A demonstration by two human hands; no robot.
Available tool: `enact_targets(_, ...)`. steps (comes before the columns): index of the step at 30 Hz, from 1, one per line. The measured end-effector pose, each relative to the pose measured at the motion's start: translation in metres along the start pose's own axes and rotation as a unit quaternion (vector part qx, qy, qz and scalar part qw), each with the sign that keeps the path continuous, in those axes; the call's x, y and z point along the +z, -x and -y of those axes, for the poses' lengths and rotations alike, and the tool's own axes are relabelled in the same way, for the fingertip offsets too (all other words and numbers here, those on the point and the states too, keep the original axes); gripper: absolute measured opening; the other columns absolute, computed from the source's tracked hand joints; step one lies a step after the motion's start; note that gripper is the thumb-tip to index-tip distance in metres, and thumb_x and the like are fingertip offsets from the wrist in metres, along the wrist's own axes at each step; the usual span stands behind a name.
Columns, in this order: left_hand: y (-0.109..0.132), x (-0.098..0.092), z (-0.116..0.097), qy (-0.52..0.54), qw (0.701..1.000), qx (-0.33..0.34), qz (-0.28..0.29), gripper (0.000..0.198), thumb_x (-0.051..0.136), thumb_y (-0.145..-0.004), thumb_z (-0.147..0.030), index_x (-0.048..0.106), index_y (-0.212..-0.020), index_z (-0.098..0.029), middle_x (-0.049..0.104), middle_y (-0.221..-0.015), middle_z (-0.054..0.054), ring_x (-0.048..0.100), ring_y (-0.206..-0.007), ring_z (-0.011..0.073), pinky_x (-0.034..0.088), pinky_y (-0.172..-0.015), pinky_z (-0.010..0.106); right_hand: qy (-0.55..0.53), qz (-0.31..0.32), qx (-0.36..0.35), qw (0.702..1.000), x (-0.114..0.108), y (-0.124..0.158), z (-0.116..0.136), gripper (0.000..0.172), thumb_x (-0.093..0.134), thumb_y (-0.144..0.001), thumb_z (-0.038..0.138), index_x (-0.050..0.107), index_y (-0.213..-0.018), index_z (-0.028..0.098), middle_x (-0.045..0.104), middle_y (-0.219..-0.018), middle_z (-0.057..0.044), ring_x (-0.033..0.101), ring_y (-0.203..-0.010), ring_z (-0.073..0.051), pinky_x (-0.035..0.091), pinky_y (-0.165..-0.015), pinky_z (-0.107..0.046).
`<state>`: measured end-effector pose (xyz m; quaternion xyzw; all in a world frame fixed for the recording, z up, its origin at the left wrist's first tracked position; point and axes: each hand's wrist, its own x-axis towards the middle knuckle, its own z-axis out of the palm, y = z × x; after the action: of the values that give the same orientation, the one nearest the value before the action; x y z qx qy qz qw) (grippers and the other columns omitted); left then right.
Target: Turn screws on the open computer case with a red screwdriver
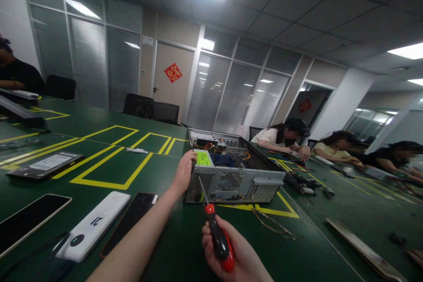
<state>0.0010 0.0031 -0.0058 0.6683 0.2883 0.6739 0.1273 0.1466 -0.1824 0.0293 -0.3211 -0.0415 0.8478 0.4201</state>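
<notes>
An opened desktop computer case [231, 180] lies on the green table, its rear panel facing me. Inside its near left corner sits a power supply with a bright green label [204, 157]. My left hand [185, 169] is closed around that corner, fingers bent over the edge by the power supply; some fingertips are hard to make out. In my right hand [243, 246] is a red and black screwdriver [216, 229], gripped by its handle. Its shaft points up and away to the vented left part of the rear panel. Whether the tip touches a screw I cannot tell.
To the left lie a hard drive [44, 164], a white device marked 21 [95, 224] and two phones, one pale-edged [33, 216], one dark [130, 220]. Thin wire [272, 222] rests right of the case, near black cables [302, 183]. Several people work around the table.
</notes>
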Motion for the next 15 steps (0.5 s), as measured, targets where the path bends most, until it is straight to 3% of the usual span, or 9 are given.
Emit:
enact_targets(3, -0.0003, -0.0001, -0.0003, 0.002, 1.000, 0.002, 0.001, 0.041, 0.021, -0.095, -0.042, 0.056, -0.092, -0.020, 0.061, -0.111, 0.009, 0.050, -0.120, 0.0206, 0.038, -0.106, 0.043, 0.056, 0.024, 0.020, 0.998, -0.0020, -0.0024, -0.0009, 0.033, 0.053, -0.086, 0.042, 0.059, -0.099, 0.012, 0.059, -0.067, -0.001, 0.054, -0.052, -0.009, 0.047, -0.047, -0.020)
enact_targets(6, -0.0003, 0.0002, 0.0004, 0.003, 1.000, 0.003, -0.001, 0.039, 0.022, -0.095, -0.041, 0.056, -0.092, -0.020, 0.061, -0.111, 0.009, 0.050, -0.120, 0.0209, 0.037, -0.106, 0.043, 0.046, 0.070, 0.037, 0.996, -0.0049, -0.0017, 0.0026, 0.034, 0.052, -0.087, 0.044, 0.060, -0.096, 0.013, 0.051, -0.060, 0.003, 0.039, -0.039, -0.002, 0.024, -0.033, -0.009)
enact_targets(8, -0.0001, 0.0005, 0.0014, 0.004, 1.000, 0.003, -0.003, 0.038, 0.023, -0.095, -0.039, 0.055, -0.092, -0.020, 0.061, -0.111, 0.009, 0.049, -0.120, 0.0208, 0.037, -0.106, 0.043, 0.022, 0.086, 0.042, 0.995, -0.0064, -0.0005, 0.0047, 0.035, 0.053, -0.086, 0.044, 0.060, -0.085, 0.010, 0.047, -0.056, 0.004, 0.031, -0.036, 0.001, 0.017, -0.031, -0.007)
enact_targets(11, 0.0006, 0.0005, 0.0027, 0.004, 1.000, 0.006, -0.001, 0.037, 0.023, -0.096, -0.037, 0.055, -0.092, -0.020, 0.061, -0.111, 0.009, 0.049, -0.120, 0.0205, 0.037, -0.106, 0.044, 0.010, 0.080, 0.053, 0.995, -0.0064, 0.0005, 0.0037, 0.037, 0.050, -0.089, 0.039, 0.057, -0.074, 0.006, 0.043, -0.050, 0.005, 0.031, -0.035, 0.002, 0.023, -0.032, -0.005)
enact_targets(15, 0.0009, -0.0003, 0.0023, 0.002, 1.000, 0.007, 0.005, 0.036, 0.022, -0.096, -0.037, 0.054, -0.093, -0.019, 0.060, -0.113, 0.010, 0.048, -0.121, 0.0201, 0.036, -0.107, 0.044, 0.010, 0.005, 0.021, 1.000, -0.0036, -0.0012, -0.0019, 0.040, 0.043, -0.091, 0.042, 0.058, -0.079, 0.006, 0.056, -0.063, -0.004, 0.054, -0.052, -0.007, 0.047, -0.048, -0.016)
